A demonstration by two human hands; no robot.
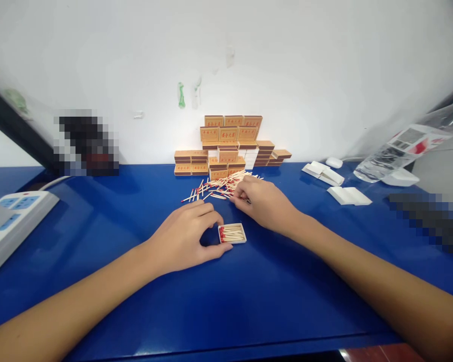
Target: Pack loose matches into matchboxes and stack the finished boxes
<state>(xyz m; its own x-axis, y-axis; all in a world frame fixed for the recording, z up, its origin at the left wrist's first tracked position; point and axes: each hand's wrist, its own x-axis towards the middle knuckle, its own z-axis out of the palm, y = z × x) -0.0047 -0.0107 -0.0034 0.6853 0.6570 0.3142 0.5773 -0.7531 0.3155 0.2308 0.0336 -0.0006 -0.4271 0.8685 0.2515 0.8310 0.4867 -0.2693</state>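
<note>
A small white matchbox tray (232,242) lies on the blue table, holding a layer of red-tipped matches (233,233). My left hand (189,234) curves around its left end, thumb along the near edge and forefinger at the far left corner, steadying it. Beyond the tray, loose matches (215,190) lie in a messy heap with their red heads pointing various ways. My right hand (262,201) is at the heap's right front edge, thumb and fingers brought together in a pinch. What sits between those fingertips is hidden.
Stacked orange matchboxes (228,134) stand against the wall behind the heap. To the right lie white folded card pieces (349,195) and a tilted clear plastic bottle (385,156). A white power strip (41,201) is at the left.
</note>
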